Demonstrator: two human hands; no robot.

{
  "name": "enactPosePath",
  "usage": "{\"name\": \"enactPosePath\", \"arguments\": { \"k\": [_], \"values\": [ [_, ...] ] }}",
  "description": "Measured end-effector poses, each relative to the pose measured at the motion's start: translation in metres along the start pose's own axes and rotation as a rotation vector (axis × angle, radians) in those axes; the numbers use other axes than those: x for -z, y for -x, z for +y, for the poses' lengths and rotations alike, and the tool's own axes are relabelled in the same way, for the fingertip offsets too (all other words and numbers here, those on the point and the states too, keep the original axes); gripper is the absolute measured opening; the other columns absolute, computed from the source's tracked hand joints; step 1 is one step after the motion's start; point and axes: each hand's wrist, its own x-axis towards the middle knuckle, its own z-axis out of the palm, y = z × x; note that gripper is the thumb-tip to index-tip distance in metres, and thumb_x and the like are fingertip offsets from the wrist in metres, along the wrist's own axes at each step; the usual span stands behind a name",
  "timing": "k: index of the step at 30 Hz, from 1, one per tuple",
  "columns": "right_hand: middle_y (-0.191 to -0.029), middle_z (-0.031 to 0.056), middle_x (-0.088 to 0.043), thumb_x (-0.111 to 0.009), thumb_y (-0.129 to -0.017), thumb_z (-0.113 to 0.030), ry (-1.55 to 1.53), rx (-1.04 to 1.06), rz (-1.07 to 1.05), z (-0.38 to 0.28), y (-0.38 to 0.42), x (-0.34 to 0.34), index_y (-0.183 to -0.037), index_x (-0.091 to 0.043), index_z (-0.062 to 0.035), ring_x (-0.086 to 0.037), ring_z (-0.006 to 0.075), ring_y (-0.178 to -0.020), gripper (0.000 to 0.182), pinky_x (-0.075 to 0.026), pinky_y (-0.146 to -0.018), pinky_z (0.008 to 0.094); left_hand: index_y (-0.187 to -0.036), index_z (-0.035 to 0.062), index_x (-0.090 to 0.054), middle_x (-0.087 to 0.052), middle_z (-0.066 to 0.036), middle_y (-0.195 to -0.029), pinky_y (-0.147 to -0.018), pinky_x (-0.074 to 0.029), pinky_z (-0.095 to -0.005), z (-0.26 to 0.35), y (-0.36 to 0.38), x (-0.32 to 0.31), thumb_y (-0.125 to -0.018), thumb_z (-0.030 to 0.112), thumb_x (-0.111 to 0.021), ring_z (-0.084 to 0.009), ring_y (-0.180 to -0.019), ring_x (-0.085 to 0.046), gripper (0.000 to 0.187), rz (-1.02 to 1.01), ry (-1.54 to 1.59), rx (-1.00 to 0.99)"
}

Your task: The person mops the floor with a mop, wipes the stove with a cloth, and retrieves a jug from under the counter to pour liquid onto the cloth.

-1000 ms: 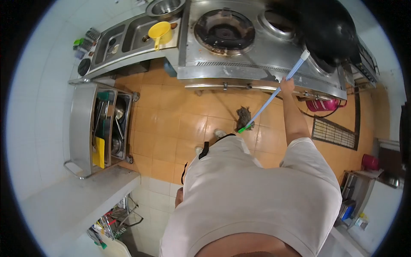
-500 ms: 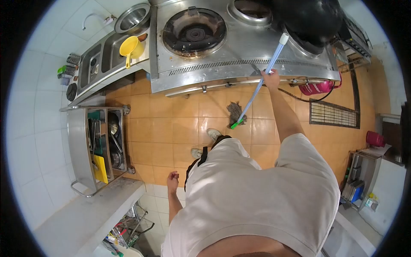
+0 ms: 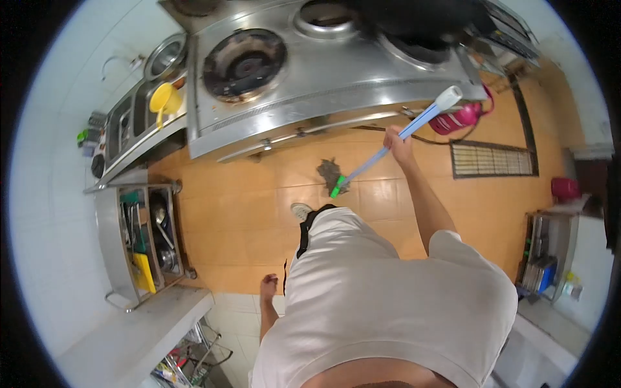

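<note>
A mop with a pale blue pole [image 3: 424,119], a green clamp and a grey mop head [image 3: 328,173] rests on the orange tiled floor [image 3: 239,194]. My right hand [image 3: 399,143] is closed round the pole, and the pole's white end points up over the stove's front edge. My left hand [image 3: 269,284] hangs low at my left side above the floor, fingers curled. Whether it holds anything is too small to tell. One shoe [image 3: 301,211] shows just in front of me, near the mop head.
A steel stove [image 3: 310,77] spans the front, a black wok [image 3: 420,19] on its right. Left are a sink with a yellow scoop [image 3: 165,99] and a wheeled cart [image 3: 116,236]. Right are a pink container [image 3: 456,119], floor grate [image 3: 495,160] and shelf [image 3: 543,258].
The mop pole has tilted further to the right, its white end lower in view. My right hand has moved slightly down and left. The view has shifted, and only one shoe shows now.
</note>
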Motion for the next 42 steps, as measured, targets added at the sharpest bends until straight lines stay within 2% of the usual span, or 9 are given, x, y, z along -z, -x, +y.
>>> {"name": "enactPosePath", "arguments": {
  "k": [9, 12, 14, 19, 22, 26, 30, 34, 42],
  "values": [
    [-0.052, 0.0020, -0.037, -0.046, -0.100, -0.020, -0.071, 0.350, 0.060, -0.243, 0.082, 0.166, -0.066, -0.037, -0.0082, -0.034, 0.0127, -0.045, 0.038, -0.031, -0.046, 0.0295, -0.099, -0.0003, -0.064, -0.063, -0.001, -0.084, -0.068, -0.046, -0.0245, 0.050, -0.037, -0.121, -0.089, 0.008, -0.055, -0.0108, -0.075, -0.056, 0.015, 0.079, -0.188, -0.267],
    [-0.054, -0.0021, -0.036, -0.054, -0.099, -0.023, -0.116, 0.341, 0.173, -0.302, 0.076, 0.188, -0.069, -0.042, -0.0096, -0.034, 0.0084, -0.045, 0.035, -0.030, -0.043, 0.0256, -0.103, 0.0066, -0.062, -0.060, 0.001, -0.077, -0.049, -0.041, -0.0225, 0.019, -0.033, -0.172, -0.088, 0.006, -0.051, -0.0076, -0.063, -0.053, 0.018, -0.086, -0.090, -0.341],
    [-0.055, -0.0032, -0.035, -0.055, -0.099, -0.024, -0.106, 0.328, 0.245, -0.315, 0.063, 0.205, -0.070, -0.044, -0.0098, -0.033, 0.0074, -0.045, 0.034, -0.029, -0.043, 0.0251, -0.099, -0.0008, -0.064, -0.065, -0.004, -0.085, -0.073, -0.047, -0.0251, 0.017, -0.006, -0.204, -0.089, 0.004, -0.052, -0.0123, -0.079, -0.058, 0.016, -0.136, -0.100, -0.224],
    [-0.057, -0.0024, -0.043, -0.061, -0.095, -0.035, 0.050, 0.287, 0.401, -0.264, -0.025, 0.279, -0.068, -0.049, -0.0089, -0.042, 0.0076, -0.048, 0.040, -0.034, -0.046, 0.0250, -0.102, -0.0006, -0.065, -0.066, -0.005, -0.083, -0.070, -0.048, -0.0261, -0.032, 0.022, -0.268, -0.088, 0.008, -0.055, -0.0128, -0.076, -0.059, 0.018, -0.106, 0.144, -0.113],
    [-0.060, 0.0026, -0.052, -0.062, -0.094, -0.037, 0.482, 0.086, 0.509, -0.181, -0.108, 0.348, -0.072, -0.057, -0.0061, -0.051, 0.0130, -0.055, 0.038, -0.041, -0.052, 0.0299, -0.103, 0.0007, -0.065, -0.066, -0.005, -0.079, -0.064, -0.049, -0.0279, 0.043, 0.103, -0.313, -0.088, 0.011, -0.056, -0.0145, -0.071, -0.060, 0.020, -0.102, -0.301, -0.048],
    [-0.083, 0.0252, -0.067, -0.065, -0.083, -0.054, 0.885, -0.154, 0.541, -0.030, -0.190, 0.431, -0.084, -0.067, 0.0029, -0.066, 0.0397, -0.086, 0.056, -0.050, -0.081, 0.0477, -0.106, 0.0046, -0.066, -0.064, -0.002, -0.072, -0.054, -0.046, -0.0278, 0.054, 0.099, -0.359, -0.088, 0.012, -0.056, -0.0127, -0.060, -0.056, 0.022, -0.126, -0.328, 0.320],
    [-0.094, 0.0261, -0.067, -0.068, -0.081, -0.048, 0.934, -0.170, 0.465, -0.009, -0.224, 0.473, -0.095, -0.066, 0.0025, -0.064, 0.0432, -0.096, 0.052, -0.049, -0.084, 0.0508, -0.108, 0.0069, -0.065, -0.066, -0.002, -0.085, -0.054, -0.045, -0.0244, 0.104, 0.083, -0.387, -0.088, 0.017, -0.058, -0.0094, -0.068, -0.057, 0.024, -0.074, 0.156, 0.170],
    [-0.107, 0.0249, -0.062, -0.071, -0.079, -0.043, 1.045, -0.250, 0.380, -0.016, -0.248, 0.494, -0.108, -0.060, -0.0003, -0.060, 0.0436, -0.101, 0.053, -0.049, -0.086, 0.0504, -0.116, 0.0131, -0.061, -0.065, 0.001, -0.096, -0.071, -0.046, -0.0320, 0.178, 0.106, -0.437, -0.089, 0.020, -0.057, -0.0107, -0.089, -0.059, 0.027, 0.047, -0.074, 0.038],
    [-0.119, 0.0251, -0.058, -0.082, -0.066, -0.047, 1.117, -0.020, 0.474, -0.013, -0.241, 0.505, -0.125, -0.053, -0.0012, -0.056, 0.0405, -0.112, 0.081, -0.044, -0.097, 0.0478, -0.112, 0.0011, -0.065, -0.070, -0.014, -0.097, -0.083, -0.050, -0.0328, 0.126, 0.106, -0.495, -0.084, 0.013, -0.061, -0.0217, -0.092, -0.066, 0.031, 0.039, -0.248, -0.093]
  ]
}}
